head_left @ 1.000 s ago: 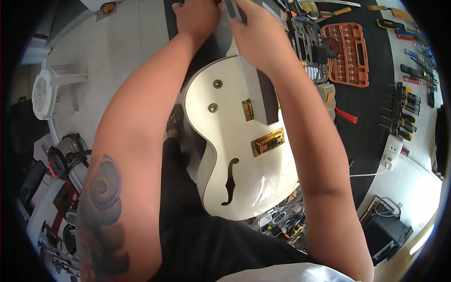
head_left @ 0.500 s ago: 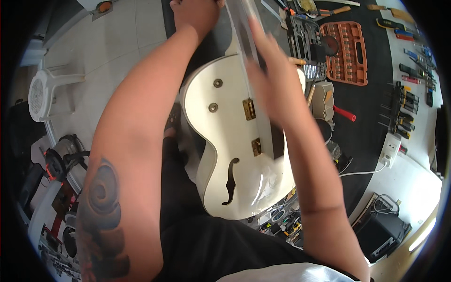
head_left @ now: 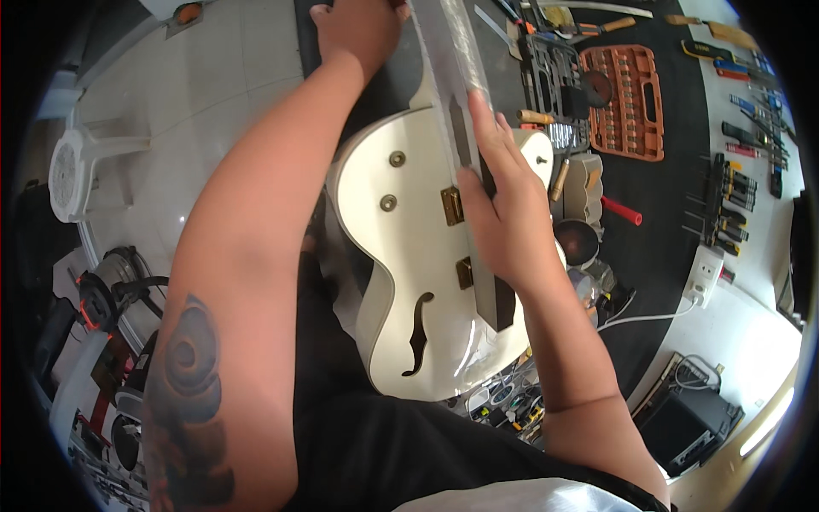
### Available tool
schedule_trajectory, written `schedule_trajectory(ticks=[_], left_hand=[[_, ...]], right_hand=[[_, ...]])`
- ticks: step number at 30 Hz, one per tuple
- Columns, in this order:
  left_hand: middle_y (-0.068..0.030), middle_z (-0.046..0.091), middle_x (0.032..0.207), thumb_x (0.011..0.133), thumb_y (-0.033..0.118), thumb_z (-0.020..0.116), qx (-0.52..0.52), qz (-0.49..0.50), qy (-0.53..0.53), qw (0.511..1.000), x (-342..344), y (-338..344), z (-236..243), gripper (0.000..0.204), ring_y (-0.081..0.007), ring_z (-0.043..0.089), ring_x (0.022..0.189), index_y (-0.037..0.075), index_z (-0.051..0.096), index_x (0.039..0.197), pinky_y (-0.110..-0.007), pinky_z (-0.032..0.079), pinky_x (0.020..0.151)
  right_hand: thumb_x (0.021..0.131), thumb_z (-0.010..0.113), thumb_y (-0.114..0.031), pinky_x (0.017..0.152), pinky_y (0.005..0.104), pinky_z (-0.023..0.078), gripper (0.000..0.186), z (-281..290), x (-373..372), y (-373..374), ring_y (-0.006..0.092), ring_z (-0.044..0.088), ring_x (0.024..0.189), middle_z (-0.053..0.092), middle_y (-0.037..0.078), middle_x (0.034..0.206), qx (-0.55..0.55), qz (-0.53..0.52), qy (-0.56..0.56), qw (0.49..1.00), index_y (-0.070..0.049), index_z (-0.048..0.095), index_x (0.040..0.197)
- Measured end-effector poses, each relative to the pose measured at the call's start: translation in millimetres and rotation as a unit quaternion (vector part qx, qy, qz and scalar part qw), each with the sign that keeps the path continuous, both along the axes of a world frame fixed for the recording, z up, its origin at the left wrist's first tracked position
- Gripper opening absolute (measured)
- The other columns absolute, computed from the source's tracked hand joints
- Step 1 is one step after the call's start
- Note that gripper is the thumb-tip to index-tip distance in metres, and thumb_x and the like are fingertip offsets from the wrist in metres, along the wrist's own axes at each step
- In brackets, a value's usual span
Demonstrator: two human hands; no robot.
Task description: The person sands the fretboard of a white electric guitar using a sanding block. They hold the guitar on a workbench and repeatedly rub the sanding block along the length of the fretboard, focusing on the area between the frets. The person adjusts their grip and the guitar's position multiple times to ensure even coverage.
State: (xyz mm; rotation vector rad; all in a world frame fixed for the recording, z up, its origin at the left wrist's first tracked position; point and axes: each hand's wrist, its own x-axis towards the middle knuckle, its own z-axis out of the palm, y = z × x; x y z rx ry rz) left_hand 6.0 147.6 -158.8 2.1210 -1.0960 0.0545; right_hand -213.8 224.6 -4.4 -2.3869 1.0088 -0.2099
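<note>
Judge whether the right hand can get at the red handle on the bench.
Probably yes, over the cream holder, though the right hand holds the long grey bar and would likely release it first.

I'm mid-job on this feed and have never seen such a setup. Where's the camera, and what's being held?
There is no machine: these are a person's two bare hands. Every picture comes from one wide fisheye camera on their head, looking down, so straight edges bend. The right hand holds a long grey bar over a cream guitar body. The left hand is at the top edge; its grip is cut off. On the dark bench to the right lies an orange socket case.
</note>
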Motion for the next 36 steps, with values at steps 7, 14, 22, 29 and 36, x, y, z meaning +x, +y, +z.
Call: schedule_trajectory(ticks=[7,14,22,29,36], left_hand=[[-0.0151,0.068,0.135,0.102,0.024,0.059,0.023,-0.034,0.025,0.999,-1.8,-9.4,7.3,0.035,-0.0318,0.061,0.132,0.007,0.058,0.133,-0.064,0.042,0.105],[-0.0148,0.067,0.136,0.102,0.023,0.057,0.021,-0.008,0.012,1.0,7.2,-4.8,-7.5,0.035,-0.0319,0.061,0.133,0.007,0.059,0.133,-0.064,0.041,0.107],[-0.0145,0.067,0.137,0.103,0.024,0.055,0.038,-0.027,0.032,0.998,4.0,-1.0,7.8,0.034,-0.0331,0.061,0.132,0.006,0.06,0.132,-0.066,0.042,0.104],[-0.0131,0.068,0.133,0.102,0.022,0.057,-0.025,0.006,-0.02,0.999,-4.2,-16.7,-11.5,0.03,-0.0323,0.062,0.131,0.006,0.061,0.127,-0.065,0.042,0.104],[-0.0149,0.068,0.135,0.104,0.024,0.054,-0.012,0.004,-0.014,1.0,2.5,-1.5,-5.1,0.032,-0.0326,0.061,0.132,0.006,0.06,0.13,-0.065,0.042,0.105]], right_hand=[[0.104,0.058,-0.015,0.106,0.0457,0.049,0.062,13.6,74.6,-62.2,0.0463,0.059,0.132,0.063,0.026,0.143,0.006,-0.032,0.089,0.995,-0.015,0.042,0.163],[0.097,0.058,0.005,0.129,0.0464,0.031,0.077,-0.9,-0.6,0.6,0.042,0.037,0.157,0.051,0.019,0.163,-0.02,0.028,0.007,0.999,-0.013,0.036,0.168],[0.099,0.061,-0.002,0.121,0.0435,0.041,0.071,7.4,44.5,-27.4,0.0418,0.053,0.146,0.06,0.022,0.154,-0.008,-0.019,0.048,0.999,-0.012,0.04,0.166],[0.099,0.056,-0.004,0.117,0.0458,0.043,0.068,4.6,65.9,-58.8,0.0492,0.053,0.14,0.058,0.037,0.144,-0.041,0.01,-0.013,0.999,-0.003,0.037,0.164],[0.096,0.064,0.004,0.125,0.0392,0.036,0.075,-0.8,-0.8,6.3,0.0339,0.048,0.153,0.058,0.019,0.157,-0.015,-0.005,-0.019,1.0,-0.012,0.042,0.166]])
